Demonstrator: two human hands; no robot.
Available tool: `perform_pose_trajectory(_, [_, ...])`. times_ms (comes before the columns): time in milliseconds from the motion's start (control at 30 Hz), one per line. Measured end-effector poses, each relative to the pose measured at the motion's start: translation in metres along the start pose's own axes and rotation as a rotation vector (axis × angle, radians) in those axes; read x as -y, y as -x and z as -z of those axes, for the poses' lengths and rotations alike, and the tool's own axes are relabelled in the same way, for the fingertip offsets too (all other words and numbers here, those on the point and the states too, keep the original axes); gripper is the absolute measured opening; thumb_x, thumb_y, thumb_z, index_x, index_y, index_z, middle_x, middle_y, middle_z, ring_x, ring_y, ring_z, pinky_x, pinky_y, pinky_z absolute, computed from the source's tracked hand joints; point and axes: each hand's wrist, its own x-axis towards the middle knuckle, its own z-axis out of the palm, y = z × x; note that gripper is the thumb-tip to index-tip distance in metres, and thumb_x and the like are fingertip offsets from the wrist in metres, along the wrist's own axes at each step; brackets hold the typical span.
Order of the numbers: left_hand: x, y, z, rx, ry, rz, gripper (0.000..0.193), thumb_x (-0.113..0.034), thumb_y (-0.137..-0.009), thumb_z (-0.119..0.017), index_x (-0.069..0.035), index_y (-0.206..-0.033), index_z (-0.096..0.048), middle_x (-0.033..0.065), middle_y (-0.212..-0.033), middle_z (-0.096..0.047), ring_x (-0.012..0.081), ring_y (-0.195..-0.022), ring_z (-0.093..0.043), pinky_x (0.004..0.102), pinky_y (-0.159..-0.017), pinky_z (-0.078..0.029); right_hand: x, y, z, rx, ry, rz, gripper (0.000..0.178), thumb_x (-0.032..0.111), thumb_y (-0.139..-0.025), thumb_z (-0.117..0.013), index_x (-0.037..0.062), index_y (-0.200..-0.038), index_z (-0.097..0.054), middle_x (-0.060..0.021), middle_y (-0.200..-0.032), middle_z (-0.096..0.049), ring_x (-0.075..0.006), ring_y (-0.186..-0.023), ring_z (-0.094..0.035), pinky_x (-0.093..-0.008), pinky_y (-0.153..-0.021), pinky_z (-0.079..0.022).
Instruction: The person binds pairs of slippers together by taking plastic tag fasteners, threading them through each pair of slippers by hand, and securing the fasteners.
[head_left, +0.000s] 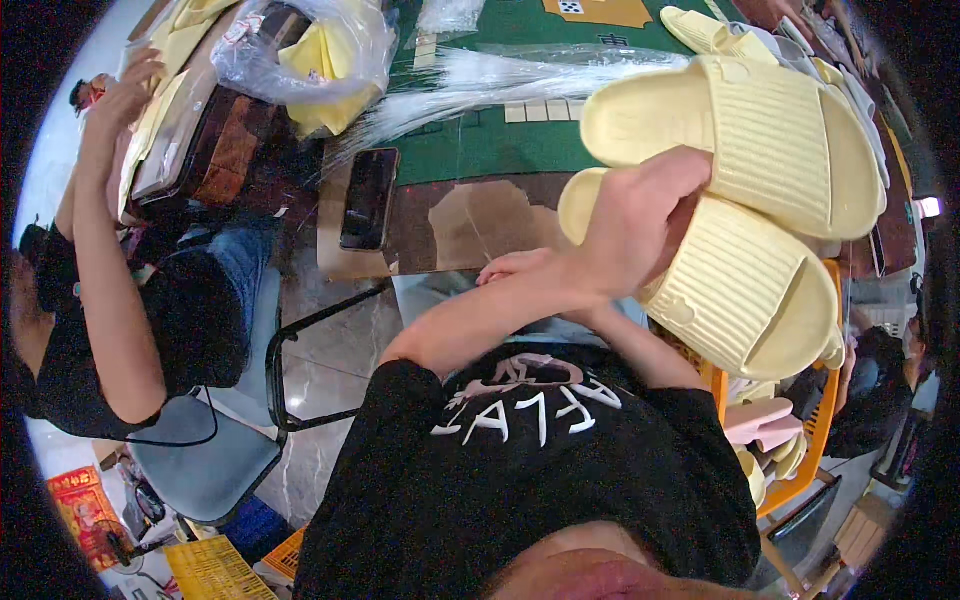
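Observation:
My left hand (640, 222) reaches across to the right and is closed round a pair of pale yellow slippers (775, 135). The slippers have ribbed straps and are held up over the right side of the table, one above the other. My right forearm passes beneath the left one. At the table's near edge my right hand (517, 266) shows only in part, its fingers loosely stretched with nothing seen in them. Just below the held pair, an orange basket (826, 425) contains more yellow slippers and a pink one (762, 422).
Clear plastic strips (500, 75) lie across the green table top (480, 150). A black phone (370, 200) rests on cardboard near the edge. More slippers (705, 35) lie at the far right. A person (150, 310) sits at the left near a blue chair (205, 460).

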Motion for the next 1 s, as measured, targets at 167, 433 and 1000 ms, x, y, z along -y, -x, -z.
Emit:
perform_pose_trajectory(167, [-0.01,-0.029,0.04,-0.101,-0.253,-0.057,0.016,0.0,-0.07,-0.057,-0.001,-0.085,-0.054,0.0149,-0.074,-0.055,0.0284,-0.062,-0.056,0.0319,-0.055,-0.044,-0.025,0.003,-0.006,-0.485,-0.216,-0.146,0.024,0.01,-0.087,-0.052,-0.0029,-0.106,-0.058,-0.0089,-0.087,-0.063,-0.0169,-0.078,-0.06,-0.0289,-0.072,-0.048])
perform_pose_trajectory(433, [-0.022,-0.108,0.173,-0.308,-0.956,-0.381,0.014,-0.005,-0.074,-0.054,-0.005,-0.088,-0.056,0.016,-0.074,-0.059,0.0343,-0.07,-0.06,0.0385,-0.058,-0.046,0.012,0.021,0.052,-0.872,0.109,-0.142,0.016,0.003,-0.089,-0.05,-0.0025,-0.1,-0.059,-0.0086,-0.086,-0.064,-0.0102,-0.07,-0.058,-0.0224,-0.065,-0.048])
perform_pose_trajectory(1000, [0.03,-0.121,0.285,-0.105,-1.521,-0.127,0.02,-0.019,-0.082,-0.051,-0.017,-0.099,-0.062,0.013,-0.076,-0.063,0.0293,-0.067,-0.063,0.0414,-0.059,-0.051,0.01,0.027,0.063,-0.911,0.494,-0.125,0.015,-0.003,-0.085,-0.05,-0.0017,-0.097,-0.061,-0.0072,-0.078,-0.063,-0.0097,-0.06,-0.055,-0.0219,-0.056,-0.045])
